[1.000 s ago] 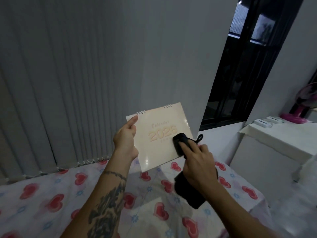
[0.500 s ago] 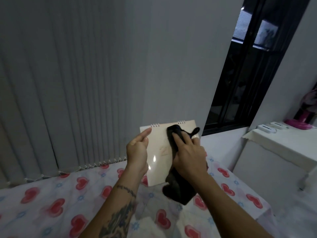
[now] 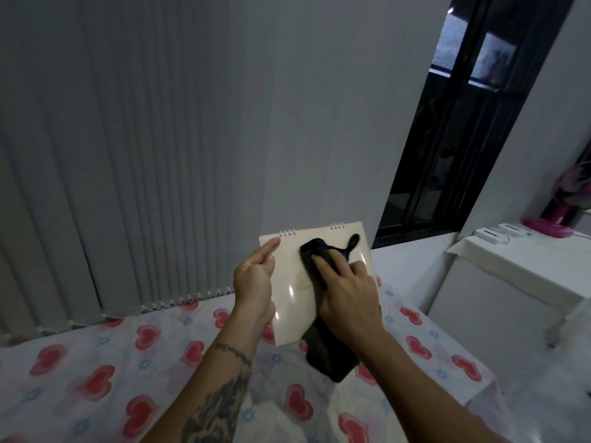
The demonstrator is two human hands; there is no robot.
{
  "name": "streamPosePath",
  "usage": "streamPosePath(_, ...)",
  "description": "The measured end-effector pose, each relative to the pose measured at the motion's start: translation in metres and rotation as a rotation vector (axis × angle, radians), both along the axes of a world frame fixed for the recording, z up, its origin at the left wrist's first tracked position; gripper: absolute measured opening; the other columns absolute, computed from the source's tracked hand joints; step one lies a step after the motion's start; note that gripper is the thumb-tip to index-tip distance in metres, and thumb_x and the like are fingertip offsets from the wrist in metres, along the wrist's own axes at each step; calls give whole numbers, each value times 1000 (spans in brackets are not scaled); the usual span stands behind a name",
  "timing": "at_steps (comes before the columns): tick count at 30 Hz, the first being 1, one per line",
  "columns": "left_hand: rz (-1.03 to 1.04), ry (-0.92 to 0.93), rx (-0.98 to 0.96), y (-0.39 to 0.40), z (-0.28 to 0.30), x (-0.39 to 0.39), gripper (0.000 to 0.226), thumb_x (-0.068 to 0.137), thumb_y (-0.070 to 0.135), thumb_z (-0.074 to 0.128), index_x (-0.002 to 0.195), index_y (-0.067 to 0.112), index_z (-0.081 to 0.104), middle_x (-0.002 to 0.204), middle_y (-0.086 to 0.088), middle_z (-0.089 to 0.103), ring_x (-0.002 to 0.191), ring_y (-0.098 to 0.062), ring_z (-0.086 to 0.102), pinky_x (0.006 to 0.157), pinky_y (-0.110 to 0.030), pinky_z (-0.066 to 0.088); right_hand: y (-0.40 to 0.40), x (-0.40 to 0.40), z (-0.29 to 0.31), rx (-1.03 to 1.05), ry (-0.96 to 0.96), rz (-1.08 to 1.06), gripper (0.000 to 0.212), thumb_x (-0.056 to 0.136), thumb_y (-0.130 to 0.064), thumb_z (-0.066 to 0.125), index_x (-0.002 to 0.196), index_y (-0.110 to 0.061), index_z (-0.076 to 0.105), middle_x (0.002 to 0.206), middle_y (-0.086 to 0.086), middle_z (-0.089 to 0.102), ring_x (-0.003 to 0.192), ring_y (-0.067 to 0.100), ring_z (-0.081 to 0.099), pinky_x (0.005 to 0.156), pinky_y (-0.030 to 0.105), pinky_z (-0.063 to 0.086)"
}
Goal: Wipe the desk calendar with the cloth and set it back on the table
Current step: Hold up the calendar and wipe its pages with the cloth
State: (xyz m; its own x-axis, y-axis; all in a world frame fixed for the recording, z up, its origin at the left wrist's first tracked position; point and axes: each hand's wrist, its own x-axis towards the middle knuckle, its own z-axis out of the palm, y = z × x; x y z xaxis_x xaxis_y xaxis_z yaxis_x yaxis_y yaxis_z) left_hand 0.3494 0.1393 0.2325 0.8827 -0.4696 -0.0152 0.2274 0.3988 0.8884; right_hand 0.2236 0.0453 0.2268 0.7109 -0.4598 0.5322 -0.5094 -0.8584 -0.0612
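A cream desk calendar (image 3: pixel 292 298) with wire rings on top is held upright in the air above the table. My left hand (image 3: pixel 254 282) grips its left edge, thumb on the front. My right hand (image 3: pixel 347 295) presses a black cloth (image 3: pixel 319 254) flat against the calendar's face near the top. The rest of the cloth (image 3: pixel 331 353) hangs down below the calendar's lower edge. The printed cover is mostly hidden by the cloth and hand.
Below lies a table (image 3: pixel 96 378) covered with a white cloth with red hearts. Grey vertical blinds (image 3: pixel 112 155) hang behind it. To the right stand a white side table (image 3: pixel 527 266) with small white devices (image 3: pixel 492 234), a pink fan (image 3: pixel 556 225) and a dark window (image 3: pixel 463 139).
My right hand has slid the cloth from the calendar's lower right up to its upper middle. The calendar has turned more level and now sits closer to my view's centre.
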Motion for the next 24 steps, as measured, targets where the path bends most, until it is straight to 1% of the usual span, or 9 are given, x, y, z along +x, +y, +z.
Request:
streamPosePath(5,17,59,-18,7,3,2,44,98,8,54,84,39,82,100,6,78,83,-14,72,67,-30,62,-26,-18,-4,188,-85,-193,55,93,-22,48,147,-28,36,149,-3,41,108,24,44,87,38,43)
streamPosePath(7,33,75,-13,5,3,0,45,98,9,53,83,40,82,102,5,77,90,-18,71,73,-35,63,-19,-23,-7,164,-108,-191,56,92,-22,48,147,-29,37,149,-3,41,108,23,43,86,37,42)
streamPosePath(9,62,95,-29,0,5,-2,45,98,7,53,82,39,82,116,3,72,108,-21,65,96,-41,55,4,-22,-11,97,-79,-111,60,87,-21,52,145,-30,38,146,-2,43,102,22,44,81,37,43)
streamPosePath(11,70,69,-42,-6,8,-5,45,97,5,52,80,35,81,127,0,67,114,-13,60,108,-35,45,33,-18,-23,54,-32,12,67,78,-21,57,142,-29,40,144,0,46,96,22,47,74,37,44)
streamPosePath(14,42,57,-47,-5,8,-8,47,97,4,52,80,36,82,130,-1,65,119,-15,58,109,-33,43,44,-19,-31,28,42,110,68,75,-25,60,141,-29,43,145,1,46,95,24,49,71,34,42)
streamPosePath(17,27,70,-32,1,0,-3,48,96,4,53,83,40,82,126,-1,68,123,-21,59,110,-37,45,16,-26,-25,36,27,23,61,83,-24,54,143,-31,42,148,-1,43,99,25,47,75,37,44)
streamPosePath(21,12,124,-26,1,-10,-3,43,96,6,55,86,38,82,104,4,76,91,-18,70,68,-28,61,-8,-32,-23,129,-34,-200,60,89,-21,49,147,-29,35,148,-2,43,109,25,43,85,37,43)
streamPosePath(22,17,126,-22,0,-9,-3,43,96,7,55,85,39,82,104,7,75,89,-14,69,68,-26,60,-4,-32,-25,123,-24,-191,62,89,-23,51,147,-29,33,147,-2,42,109,24,42,86,37,43)
streamPosePath(24,35,117,-8,-4,-4,-2,43,96,7,55,82,38,81,116,8,69,102,-8,63,89,-26,52,16,-30,-34,92,4,-100,68,82,-24,56,146,-30,32,145,-2,43,104,22,44,82,38,43)
